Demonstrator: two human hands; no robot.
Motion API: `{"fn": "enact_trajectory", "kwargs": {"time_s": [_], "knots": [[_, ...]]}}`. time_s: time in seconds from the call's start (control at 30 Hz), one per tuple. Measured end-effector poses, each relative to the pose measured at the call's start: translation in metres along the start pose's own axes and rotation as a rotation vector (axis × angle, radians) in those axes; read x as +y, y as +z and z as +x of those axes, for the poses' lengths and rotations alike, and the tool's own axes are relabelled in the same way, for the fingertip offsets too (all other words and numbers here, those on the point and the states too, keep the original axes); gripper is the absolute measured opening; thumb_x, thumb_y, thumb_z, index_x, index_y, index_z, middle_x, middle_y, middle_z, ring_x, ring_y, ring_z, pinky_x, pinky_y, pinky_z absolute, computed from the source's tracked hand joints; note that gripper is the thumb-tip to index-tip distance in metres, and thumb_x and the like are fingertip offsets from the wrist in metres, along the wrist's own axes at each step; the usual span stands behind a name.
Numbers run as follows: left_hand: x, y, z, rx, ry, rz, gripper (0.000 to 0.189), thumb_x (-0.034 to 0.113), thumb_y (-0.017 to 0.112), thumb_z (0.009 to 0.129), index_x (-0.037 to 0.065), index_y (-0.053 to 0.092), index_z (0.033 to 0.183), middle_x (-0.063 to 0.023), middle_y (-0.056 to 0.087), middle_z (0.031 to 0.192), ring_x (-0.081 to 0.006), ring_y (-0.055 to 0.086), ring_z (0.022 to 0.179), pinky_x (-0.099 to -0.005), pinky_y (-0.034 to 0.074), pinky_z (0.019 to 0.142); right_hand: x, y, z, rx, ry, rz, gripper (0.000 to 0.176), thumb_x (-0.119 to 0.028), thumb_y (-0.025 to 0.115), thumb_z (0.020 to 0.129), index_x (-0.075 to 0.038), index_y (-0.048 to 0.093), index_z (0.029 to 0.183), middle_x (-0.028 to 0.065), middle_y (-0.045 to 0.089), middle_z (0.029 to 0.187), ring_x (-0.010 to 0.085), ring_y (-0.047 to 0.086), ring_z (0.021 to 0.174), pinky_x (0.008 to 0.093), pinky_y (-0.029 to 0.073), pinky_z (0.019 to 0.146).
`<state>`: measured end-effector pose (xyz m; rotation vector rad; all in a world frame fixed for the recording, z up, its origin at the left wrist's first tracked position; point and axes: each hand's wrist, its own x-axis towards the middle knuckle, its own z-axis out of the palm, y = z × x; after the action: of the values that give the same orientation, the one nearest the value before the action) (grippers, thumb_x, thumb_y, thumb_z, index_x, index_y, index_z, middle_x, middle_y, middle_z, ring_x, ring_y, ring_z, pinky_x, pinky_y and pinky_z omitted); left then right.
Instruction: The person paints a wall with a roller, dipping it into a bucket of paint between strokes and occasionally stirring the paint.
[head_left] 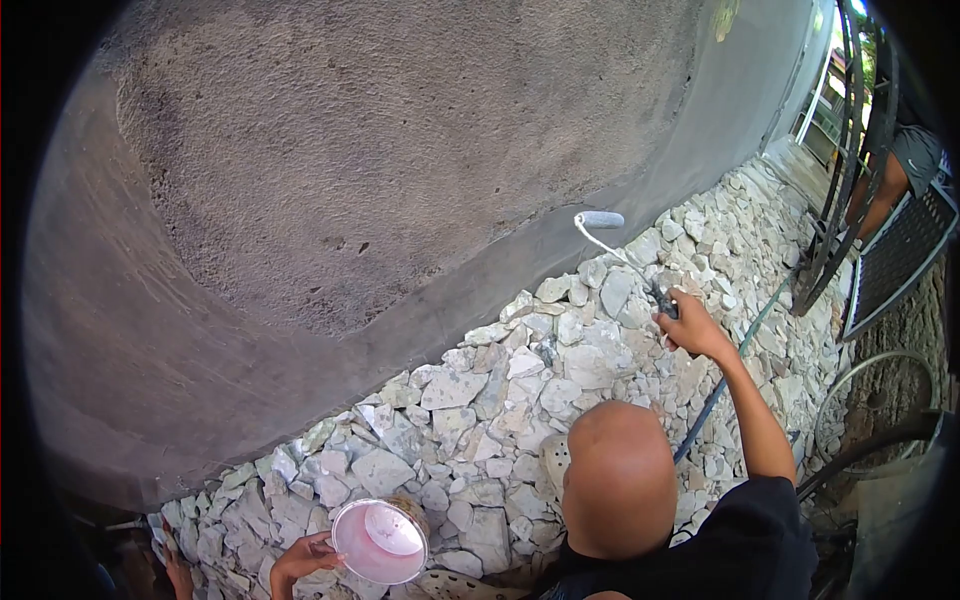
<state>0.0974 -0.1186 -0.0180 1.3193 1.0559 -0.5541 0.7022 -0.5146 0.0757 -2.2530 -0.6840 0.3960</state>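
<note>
while right hand [693,325] grips roller [602,219], fingers closed round handle, left hand [306,556] holds bucket [380,541] at rim, fingers partly curled.

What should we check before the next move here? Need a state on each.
1. Roller gripped: ok, one hand is around its handle.
2. Bucket steadied: ok, another hand is at its rim.
3. Paint left in the bucket: cannot tell; the inside looks pinkish-white, no level readable.
4. Roller off the wall: cannot tell; it overlaps the wall's lower part in view.
5. Even footing: not ok, jagged loose stones.
6. Hose away from the working arm: not ok, it runs close by in view.
</note>
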Motion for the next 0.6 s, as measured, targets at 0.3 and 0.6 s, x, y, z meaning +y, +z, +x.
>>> {"fn": "enact_trajectory", "kwargs": {"time_s": [0.3, 0.6], "knots": [[-0.006, -0.001, 0.001, 0.015, 0.030, 0.027, 0.066, 0.022, 0.077, 0.078, 0.001, 0.046, 0.132, -0.0084, 0.068, 0.094, -0.0135, 0.064, 0.083, -0.0269, 0.051, 0.072, 0.003, 0.082, 0.017, 0.105, -0.062, -0.248, 0.037, -0.029, 0.052, 0.093, 0.006, 0.053, 0.106, 0.0303, 0.059, 0.072, 0.0468, 0.058, 0.073, 0.0501, 0.044, 0.068], [0.000, -0.004, 0.004, -0.032, 0.017, 0.008, 0.064, 0.018, 0.077, 0.078, 0.002, 0.046, 0.132, -0.0081, 0.068, 0.093, -0.0133, 0.064, 0.084, -0.0267, 0.051, 0.073, 0.025, 0.093, 0.039, 0.039, -0.117, -0.219, 0.035, -0.026, 0.050, 0.094, 0.008, 0.055, 0.099, 0.0327, 0.059, 0.072, 0.0500, 0.057, 0.076, 0.0522, 0.045, 0.069]]}}
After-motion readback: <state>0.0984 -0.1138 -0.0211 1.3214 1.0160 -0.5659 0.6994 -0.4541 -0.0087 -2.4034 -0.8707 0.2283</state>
